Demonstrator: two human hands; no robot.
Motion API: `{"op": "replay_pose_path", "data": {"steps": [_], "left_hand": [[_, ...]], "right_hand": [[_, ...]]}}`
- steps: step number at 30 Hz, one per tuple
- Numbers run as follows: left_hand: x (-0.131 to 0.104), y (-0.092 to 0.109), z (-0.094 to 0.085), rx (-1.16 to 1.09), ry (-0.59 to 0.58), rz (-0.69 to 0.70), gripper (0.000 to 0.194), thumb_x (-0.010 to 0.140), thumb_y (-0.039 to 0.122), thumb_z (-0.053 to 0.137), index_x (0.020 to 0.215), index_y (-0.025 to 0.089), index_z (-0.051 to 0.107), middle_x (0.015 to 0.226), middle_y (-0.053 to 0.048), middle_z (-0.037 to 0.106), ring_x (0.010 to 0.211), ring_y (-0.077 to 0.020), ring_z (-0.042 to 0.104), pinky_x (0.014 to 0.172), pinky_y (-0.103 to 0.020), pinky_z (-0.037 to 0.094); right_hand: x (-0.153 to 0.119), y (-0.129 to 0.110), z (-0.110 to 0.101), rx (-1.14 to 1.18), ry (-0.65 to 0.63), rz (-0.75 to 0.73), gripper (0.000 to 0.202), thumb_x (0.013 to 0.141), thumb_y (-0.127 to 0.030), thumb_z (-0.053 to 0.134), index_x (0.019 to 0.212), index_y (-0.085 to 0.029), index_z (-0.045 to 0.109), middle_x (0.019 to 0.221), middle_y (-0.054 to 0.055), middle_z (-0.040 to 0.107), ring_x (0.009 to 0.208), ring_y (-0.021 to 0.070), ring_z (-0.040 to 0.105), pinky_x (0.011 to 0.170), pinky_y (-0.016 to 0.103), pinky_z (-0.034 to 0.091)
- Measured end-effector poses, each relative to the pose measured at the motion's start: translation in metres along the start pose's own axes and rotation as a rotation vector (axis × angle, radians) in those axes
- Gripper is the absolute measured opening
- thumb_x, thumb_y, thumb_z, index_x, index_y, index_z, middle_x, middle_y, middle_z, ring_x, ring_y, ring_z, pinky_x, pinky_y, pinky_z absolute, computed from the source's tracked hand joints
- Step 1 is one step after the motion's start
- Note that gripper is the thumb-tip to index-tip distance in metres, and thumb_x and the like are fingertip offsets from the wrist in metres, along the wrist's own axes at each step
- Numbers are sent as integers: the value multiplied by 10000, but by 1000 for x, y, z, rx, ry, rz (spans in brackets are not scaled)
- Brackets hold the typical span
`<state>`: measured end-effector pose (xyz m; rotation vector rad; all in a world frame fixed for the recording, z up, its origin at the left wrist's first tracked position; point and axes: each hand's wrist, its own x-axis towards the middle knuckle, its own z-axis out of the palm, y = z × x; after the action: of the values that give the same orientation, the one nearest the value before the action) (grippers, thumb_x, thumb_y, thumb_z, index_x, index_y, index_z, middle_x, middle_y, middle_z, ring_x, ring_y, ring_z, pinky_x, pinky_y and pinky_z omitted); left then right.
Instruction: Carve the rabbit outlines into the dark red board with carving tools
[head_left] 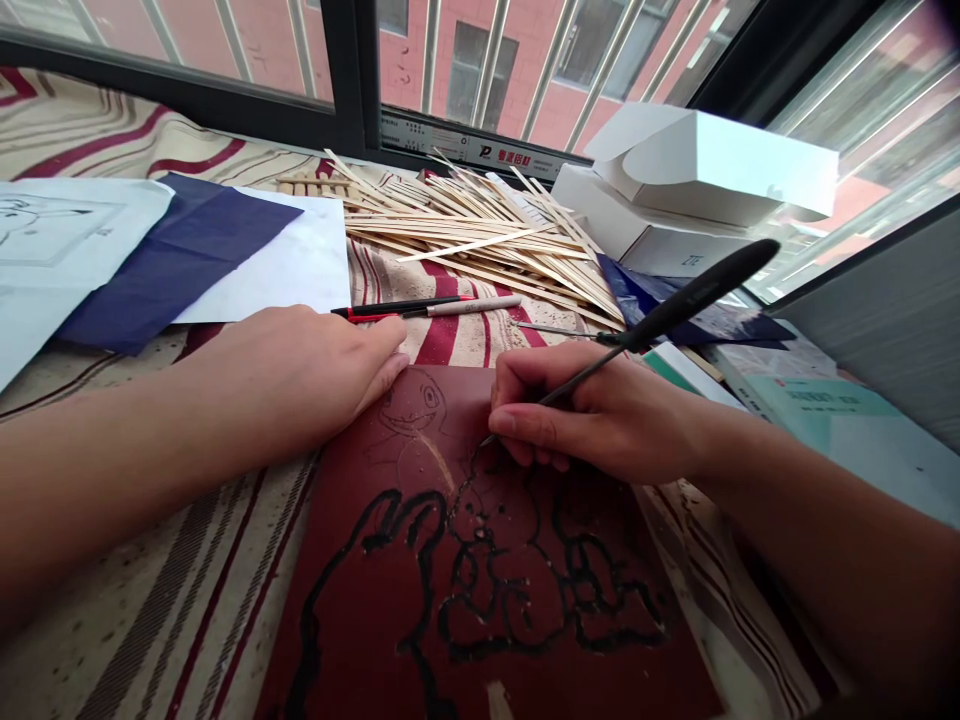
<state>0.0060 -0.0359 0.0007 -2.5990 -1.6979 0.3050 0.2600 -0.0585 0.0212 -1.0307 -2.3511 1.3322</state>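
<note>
A dark red-brown board (360, 600) lies in front of me, bearing thin pencil-like figures and thick black outlines, with pale nicks in its surface. My right hand (577, 410) is closed around a slim carving tool (690, 298) with a black handle and thin shaft. Its tip touches the board above the middle figure, at the upper end of a black line. Lying over the board's upper left edge, my left hand (330, 360) rests palm down, fingers fairly straight and holding nothing. Just beyond it are a black pen (409, 305) and a grey marker (476, 306).
Thin wooden strips (480, 225) are heaped near the window. White boxes (697, 190) stand at the back right, with books (825, 400) nearer. Dark blue sheets (180, 260) and white papers (277, 260) cover the left. A striped cloth (187, 560) lies underneath.
</note>
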Motion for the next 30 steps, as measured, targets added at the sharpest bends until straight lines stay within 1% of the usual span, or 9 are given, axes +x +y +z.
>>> {"op": "replay_pose_path", "data": {"steps": [4, 8, 13, 19, 24, 30], "left_hand": [[0, 1, -1, 13, -26, -4, 514, 927, 570, 116, 990, 290, 543, 735, -113, 683, 695, -338, 636, 616, -413, 350], [0, 2, -2, 9, -26, -5, 497, 921, 565, 119, 988, 296, 532, 734, -112, 680, 690, -334, 631, 619, -414, 346], [0, 3, -2, 7, -30, -10, 521, 912, 575, 106, 992, 300, 541, 711, -112, 662, 673, -335, 615, 623, -418, 342], [1, 2, -1, -15, -58, -31, 559, 911, 587, 108, 1009, 285, 568, 711, -114, 651, 674, -337, 604, 666, -417, 369], [1, -1, 1, -32, -22, -13, 558, 918, 611, 137, 1011, 289, 583, 690, -96, 632, 655, -317, 582, 685, -404, 369], [0, 1, -1, -22, -35, -19, 543, 926, 593, 124, 997, 283, 564, 714, -99, 647, 651, -307, 576, 648, -390, 330]], "right_hand": [[-1, 5, 2, 114, 19, 15, 280, 957, -328, 721, 791, -149, 583, 671, 5, 660, 545, 79, 595, 496, 171, 474], [-1, 9, 5, 235, 49, 35, 303, 930, -354, 763, 801, -146, 585, 676, 7, 667, 541, 78, 586, 489, 172, 484], [-1, 8, 6, 191, 37, 27, 280, 930, -321, 763, 798, -141, 594, 674, 2, 663, 543, 67, 581, 489, 156, 470], [-2, 7, 4, 111, 40, -21, 224, 957, -261, 696, 797, -133, 605, 664, -6, 661, 527, 47, 565, 483, 129, 457], [-1, 6, 4, 40, 58, -44, 210, 954, -232, 690, 787, -129, 614, 663, -1, 675, 559, 47, 581, 517, 115, 468], [-1, 2, 7, 96, 52, 50, 230, 941, -271, 715, 795, -142, 593, 660, -9, 664, 529, 57, 587, 483, 128, 483]]}}
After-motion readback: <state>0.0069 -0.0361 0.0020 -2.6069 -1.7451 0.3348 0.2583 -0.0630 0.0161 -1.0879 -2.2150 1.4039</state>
